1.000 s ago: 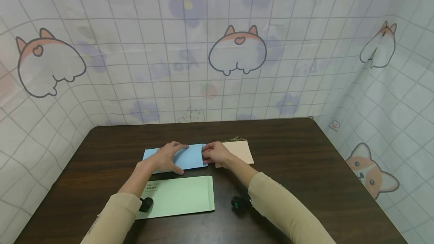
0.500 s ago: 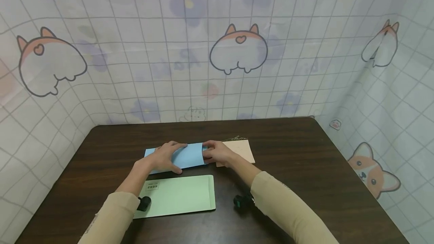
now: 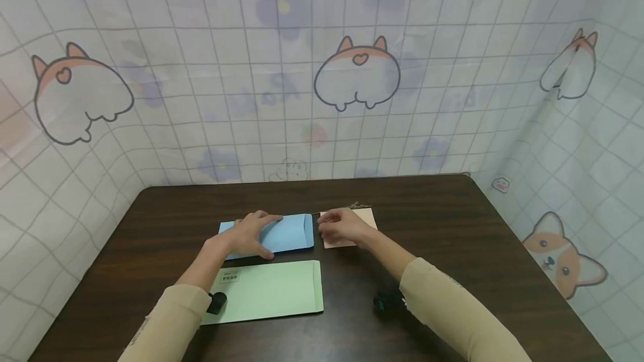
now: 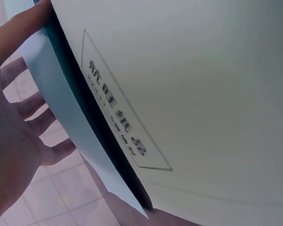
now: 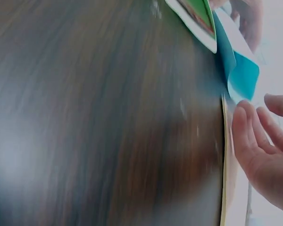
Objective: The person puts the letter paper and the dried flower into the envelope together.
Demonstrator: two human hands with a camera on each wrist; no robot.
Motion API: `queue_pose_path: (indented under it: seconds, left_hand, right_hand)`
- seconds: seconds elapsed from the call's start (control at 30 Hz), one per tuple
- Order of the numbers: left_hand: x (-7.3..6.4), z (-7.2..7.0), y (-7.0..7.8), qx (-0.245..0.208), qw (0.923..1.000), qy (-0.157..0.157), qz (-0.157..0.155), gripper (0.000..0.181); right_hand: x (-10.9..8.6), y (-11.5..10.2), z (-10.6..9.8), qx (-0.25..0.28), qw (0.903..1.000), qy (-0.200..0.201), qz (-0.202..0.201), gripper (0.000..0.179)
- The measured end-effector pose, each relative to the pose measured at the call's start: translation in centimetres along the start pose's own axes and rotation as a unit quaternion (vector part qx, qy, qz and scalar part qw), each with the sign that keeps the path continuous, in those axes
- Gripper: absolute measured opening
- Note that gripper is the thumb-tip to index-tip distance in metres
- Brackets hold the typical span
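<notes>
A light blue envelope (image 3: 284, 233) lies flat at the middle of the table, with its flap end toward the right. My left hand (image 3: 246, 234) spans it from above and holds it, fingers toward the far edge and thumb at the near edge. Just right of the envelope, my right hand (image 3: 344, 225) hovers with loosely bent fingers and nothing between them; the right wrist view shows its fingertips apart. Under that hand is a beige sheet or card (image 3: 366, 218), partly hidden, with a thin dried sprig (image 3: 358, 205) at its far edge. The blue envelope's end (image 5: 245, 77) curls outward.
A light green envelope (image 3: 271, 289) with a printed label (image 3: 230, 276) lies nearer me, under my left forearm. Dark wood covers the tabletop (image 3: 453, 250). A patterned cloth (image 3: 251, 138) hangs behind the table and along its sides.
My right hand has come out of the blue envelope's end and moved right, over the beige sheet. My left hand stays on the envelope, whose flap end now shows fully.
</notes>
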State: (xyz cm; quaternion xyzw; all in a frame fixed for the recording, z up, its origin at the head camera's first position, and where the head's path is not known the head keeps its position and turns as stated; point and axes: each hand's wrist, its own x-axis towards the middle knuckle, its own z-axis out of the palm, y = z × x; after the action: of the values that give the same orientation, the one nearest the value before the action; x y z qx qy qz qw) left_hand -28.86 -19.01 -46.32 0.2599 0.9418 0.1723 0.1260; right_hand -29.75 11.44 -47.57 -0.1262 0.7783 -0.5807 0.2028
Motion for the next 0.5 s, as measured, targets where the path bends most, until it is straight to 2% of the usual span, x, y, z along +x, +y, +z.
queue_pose_path:
  seconds: [0.27, 0.5]
  left_hand:
    - [-0.1, 0.2, 0.0, 0.001, 1.0, 0.004, 0.005, 0.094]
    - [-0.2, 0.1, 0.0, 0.003, 1.0, 0.006, 0.005, 0.093]
  right_hand:
    - [-1.8, 1.0, -4.0, -0.044, 0.9979, 0.045, 0.013, 0.029]
    - [-2.5, 1.5, -6.4, -0.068, 0.9941, 0.082, 0.02, 0.03]
